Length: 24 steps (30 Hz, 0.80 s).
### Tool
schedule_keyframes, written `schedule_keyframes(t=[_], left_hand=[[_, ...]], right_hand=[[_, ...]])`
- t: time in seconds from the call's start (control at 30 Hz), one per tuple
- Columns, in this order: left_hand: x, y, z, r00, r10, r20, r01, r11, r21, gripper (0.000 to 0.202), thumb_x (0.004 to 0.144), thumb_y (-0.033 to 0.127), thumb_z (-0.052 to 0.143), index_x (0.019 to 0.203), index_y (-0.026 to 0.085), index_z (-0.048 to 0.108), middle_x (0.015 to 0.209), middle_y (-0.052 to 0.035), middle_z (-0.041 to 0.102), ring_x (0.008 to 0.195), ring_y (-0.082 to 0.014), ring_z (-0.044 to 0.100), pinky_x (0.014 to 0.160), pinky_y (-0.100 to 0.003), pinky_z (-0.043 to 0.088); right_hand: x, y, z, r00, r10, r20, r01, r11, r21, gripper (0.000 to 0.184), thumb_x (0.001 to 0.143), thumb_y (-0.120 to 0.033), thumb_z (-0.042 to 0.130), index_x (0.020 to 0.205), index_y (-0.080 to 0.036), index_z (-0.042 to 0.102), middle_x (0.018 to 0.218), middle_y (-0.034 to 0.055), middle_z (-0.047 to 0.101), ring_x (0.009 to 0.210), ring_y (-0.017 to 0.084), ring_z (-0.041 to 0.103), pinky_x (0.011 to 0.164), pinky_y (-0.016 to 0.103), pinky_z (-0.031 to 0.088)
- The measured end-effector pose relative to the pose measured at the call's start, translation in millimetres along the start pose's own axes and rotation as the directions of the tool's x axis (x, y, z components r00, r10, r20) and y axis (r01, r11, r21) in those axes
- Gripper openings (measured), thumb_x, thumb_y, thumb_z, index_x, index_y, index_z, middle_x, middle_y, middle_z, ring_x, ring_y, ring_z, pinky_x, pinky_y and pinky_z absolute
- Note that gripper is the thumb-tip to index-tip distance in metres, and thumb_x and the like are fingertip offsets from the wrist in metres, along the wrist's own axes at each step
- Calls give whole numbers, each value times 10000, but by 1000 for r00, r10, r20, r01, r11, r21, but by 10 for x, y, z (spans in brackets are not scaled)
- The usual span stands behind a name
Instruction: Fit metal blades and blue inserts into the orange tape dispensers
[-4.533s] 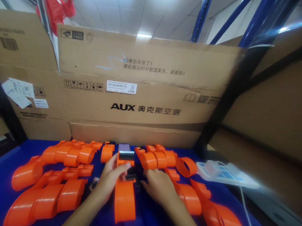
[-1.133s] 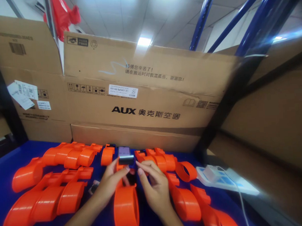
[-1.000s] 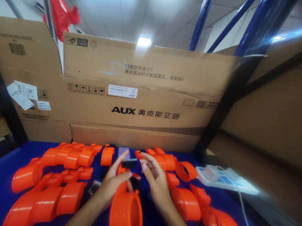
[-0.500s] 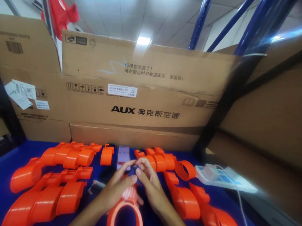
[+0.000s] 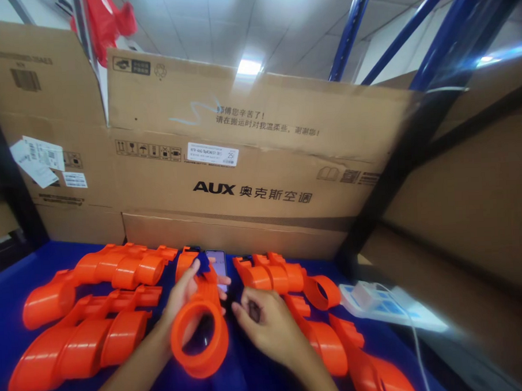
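Note:
An orange plastic tape dispenser [image 5: 179, 337], with a round ring and a short handle, is in my left hand [image 5: 181, 297]. My fingers and thumb wrap its handle, and the ring hangs toward me. At the handle's far end sits a small dark blue piece [image 5: 202, 264], close to my thumb. My right hand [image 5: 266, 319] is to the right, apart from the dispenser, with its fingers curled toward the thumb. A dark spot shows between them, too unclear to name. Just beyond my left hand lies a phone [image 5: 221, 265] with a lit screen, partly covered.
Rows of orange dispensers lie on the blue cloth to the left [image 5: 81, 347] and right [image 5: 271, 277]. A white power strip [image 5: 391, 311] with a charger and cable is at the right. A cardboard sheet [image 5: 259, 161] stands behind, beside a dark post [image 5: 374, 213].
My hands have moved apart. The left one has lifted and tilted the dispenser leftward, the blue piece at its end; the right has let go of it and moved right and down.

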<state>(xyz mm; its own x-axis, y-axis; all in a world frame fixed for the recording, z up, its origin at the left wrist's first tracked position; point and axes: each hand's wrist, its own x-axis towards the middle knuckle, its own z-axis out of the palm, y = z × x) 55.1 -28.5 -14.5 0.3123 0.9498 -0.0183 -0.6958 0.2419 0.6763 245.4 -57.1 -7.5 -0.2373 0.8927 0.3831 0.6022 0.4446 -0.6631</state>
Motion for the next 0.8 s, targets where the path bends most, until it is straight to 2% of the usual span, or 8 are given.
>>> schedule_keyframes(t=[0.1,0.3,0.53,0.67,0.8], left_hand=[[12,35,-37,1000,14,-21,-15,999,-40,489,896,492,613,1282,206,523,882,-105,761,603,-230,725,513,-335,593],[9,29,-41,999,28,-26,-30,998,-61,370,917,445,604,1199,210,559,894,-98,764,611,-228,728,521,-349,609],[-12,38,-32,998,31,-46,-33,997,-62,375,918,433,610,1213,207,561,924,-104,767,633,-229,736,566,-371,626],[-12,40,-27,998,39,-49,-41,998,-57,391,918,436,611,1235,214,553,926,-102,768,651,-234,743,585,-382,631],[-6,42,-26,998,31,-54,-34,998,-54,383,919,446,604,1219,213,554,939,-102,769,637,-226,739,585,-380,630]], right_hand=[[-40,-57,-39,989,17,148,9,985,-175,295,849,-313,674,609,-220,530,516,-46,538,477,120,468,479,246,250],[-27,-120,-24,957,70,281,25,946,-324,266,792,-317,701,600,-203,557,564,-21,613,522,124,525,505,251,228],[-14,-88,-2,956,77,281,40,921,-387,260,828,-228,599,576,-195,540,565,-1,621,525,123,531,511,262,201],[13,-66,16,967,76,242,35,906,-423,354,876,-255,562,543,-191,461,502,-9,559,462,106,474,501,272,186],[13,-69,25,974,25,224,76,897,-434,372,937,-283,505,576,-195,482,521,2,578,479,116,496,506,274,195]])
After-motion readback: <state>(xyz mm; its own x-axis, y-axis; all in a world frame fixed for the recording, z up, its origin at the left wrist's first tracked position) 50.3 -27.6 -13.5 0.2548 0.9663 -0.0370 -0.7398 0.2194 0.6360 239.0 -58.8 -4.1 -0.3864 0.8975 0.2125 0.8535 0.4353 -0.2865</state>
